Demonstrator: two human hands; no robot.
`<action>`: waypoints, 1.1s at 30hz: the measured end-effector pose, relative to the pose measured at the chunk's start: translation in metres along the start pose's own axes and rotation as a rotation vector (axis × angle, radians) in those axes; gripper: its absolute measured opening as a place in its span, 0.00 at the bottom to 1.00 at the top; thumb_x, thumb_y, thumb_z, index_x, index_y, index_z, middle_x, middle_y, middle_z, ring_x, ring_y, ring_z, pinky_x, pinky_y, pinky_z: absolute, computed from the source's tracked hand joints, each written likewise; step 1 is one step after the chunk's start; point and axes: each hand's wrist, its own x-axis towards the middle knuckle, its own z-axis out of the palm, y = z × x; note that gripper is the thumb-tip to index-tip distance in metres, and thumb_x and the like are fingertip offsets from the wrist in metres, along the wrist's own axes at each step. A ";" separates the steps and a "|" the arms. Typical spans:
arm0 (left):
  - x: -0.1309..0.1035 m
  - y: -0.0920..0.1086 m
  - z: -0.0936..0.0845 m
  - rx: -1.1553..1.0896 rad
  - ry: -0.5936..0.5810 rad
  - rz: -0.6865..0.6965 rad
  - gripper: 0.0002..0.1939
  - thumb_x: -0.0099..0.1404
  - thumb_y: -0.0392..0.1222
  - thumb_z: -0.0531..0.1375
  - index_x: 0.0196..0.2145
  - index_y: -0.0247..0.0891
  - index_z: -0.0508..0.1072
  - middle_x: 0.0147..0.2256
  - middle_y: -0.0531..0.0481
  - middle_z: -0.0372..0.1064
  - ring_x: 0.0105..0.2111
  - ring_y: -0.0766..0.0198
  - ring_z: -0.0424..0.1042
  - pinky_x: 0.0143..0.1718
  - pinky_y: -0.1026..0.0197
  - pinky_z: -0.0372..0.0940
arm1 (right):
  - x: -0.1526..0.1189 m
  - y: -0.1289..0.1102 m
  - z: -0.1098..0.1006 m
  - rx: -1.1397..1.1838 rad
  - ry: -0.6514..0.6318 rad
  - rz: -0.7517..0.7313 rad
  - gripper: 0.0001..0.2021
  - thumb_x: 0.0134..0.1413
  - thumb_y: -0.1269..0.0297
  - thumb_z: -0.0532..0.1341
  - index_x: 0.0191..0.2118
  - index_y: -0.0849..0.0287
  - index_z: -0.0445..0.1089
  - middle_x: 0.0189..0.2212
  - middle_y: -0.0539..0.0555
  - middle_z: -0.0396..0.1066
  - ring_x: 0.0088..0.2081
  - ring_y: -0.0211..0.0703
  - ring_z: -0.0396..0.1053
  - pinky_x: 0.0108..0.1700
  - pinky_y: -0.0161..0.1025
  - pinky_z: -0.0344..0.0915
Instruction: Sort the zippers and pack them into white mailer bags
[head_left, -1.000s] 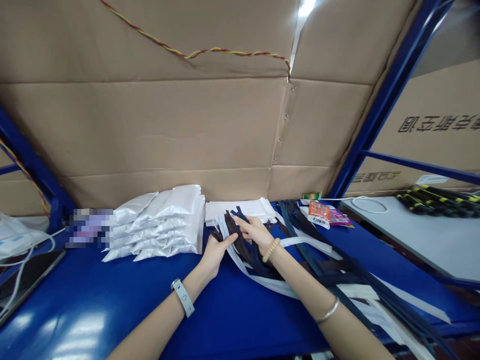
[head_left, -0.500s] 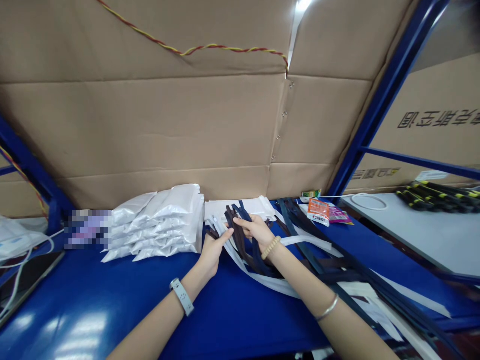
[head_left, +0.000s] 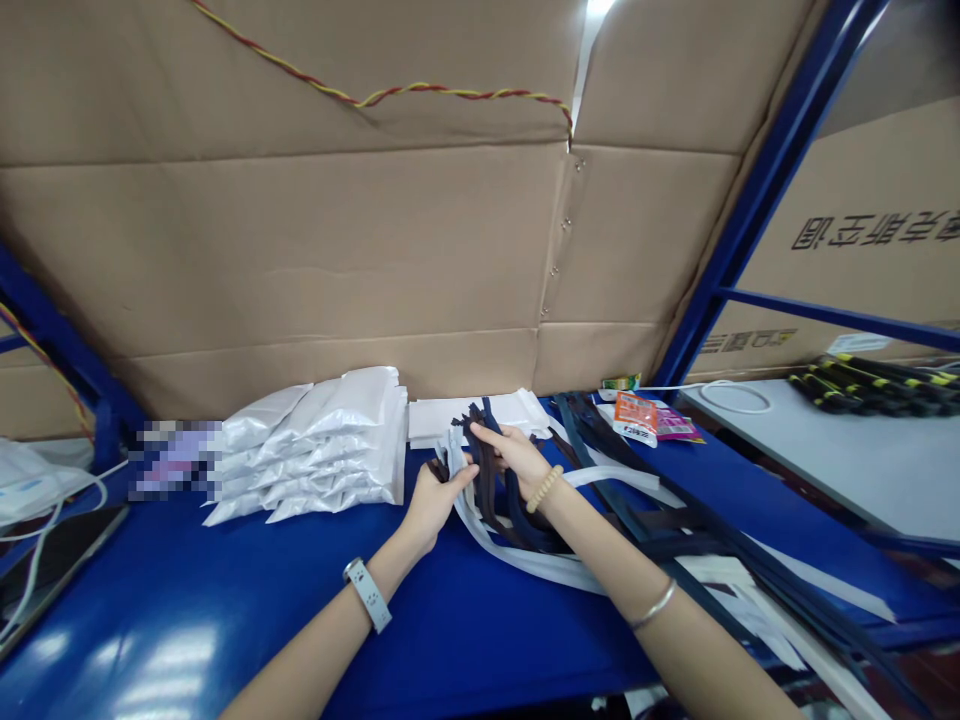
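Several long zippers in white, dark brown and navy run through both hands above the blue table [head_left: 300, 600]. My left hand [head_left: 435, 500] is closed on the ends of a white zipper [head_left: 480, 535] and a dark one beside it. Close by on its right, my right hand [head_left: 517, 460] pinches a dark brown zipper [head_left: 486, 490] and a navy zipper [head_left: 513, 505] near their top ends. The zippers' lower lengths loop down to the table and pass beneath my right forearm. Some fingers are hidden behind the strips.
White packets [head_left: 330, 440] are stacked on the left. Flat white bags [head_left: 517, 412] lie against the cardboard wall [head_left: 337, 250]. More dark zippers [head_left: 720, 530] spread to the right, near snack packets [head_left: 636, 418]. Black-and-yellow rods [head_left: 877, 385] lie on a grey table [head_left: 810, 470].
Both hands have drawn slightly closer together, the left shifting a little right. The white and brown zipper ends have moved right with them and sit closer together.
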 end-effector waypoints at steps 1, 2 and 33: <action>0.000 0.000 0.000 0.010 -0.023 -0.008 0.12 0.51 0.43 0.65 0.33 0.35 0.76 0.33 0.45 0.75 0.38 0.54 0.73 0.45 0.55 0.63 | 0.000 -0.001 -0.001 0.007 0.007 0.006 0.19 0.40 0.50 0.66 0.24 0.60 0.62 0.16 0.47 0.63 0.15 0.28 0.50 0.16 0.31 0.41; 0.000 0.000 0.000 0.018 -0.047 -0.015 0.11 0.52 0.43 0.65 0.33 0.35 0.76 0.31 0.45 0.75 0.36 0.55 0.73 0.44 0.55 0.63 | 0.000 -0.002 -0.002 0.015 0.012 0.011 0.19 0.40 0.50 0.66 0.24 0.60 0.62 0.15 0.46 0.62 0.15 0.28 0.50 0.16 0.30 0.42; -0.001 -0.002 0.002 -0.026 -0.236 -0.100 0.20 0.58 0.55 0.59 0.35 0.34 0.75 0.34 0.41 0.75 0.28 0.57 0.73 0.30 0.58 0.66 | -0.007 -0.009 0.002 -0.348 -0.027 -0.204 0.14 0.37 0.58 0.67 0.21 0.61 0.63 0.14 0.46 0.61 0.16 0.30 0.54 0.18 0.32 0.51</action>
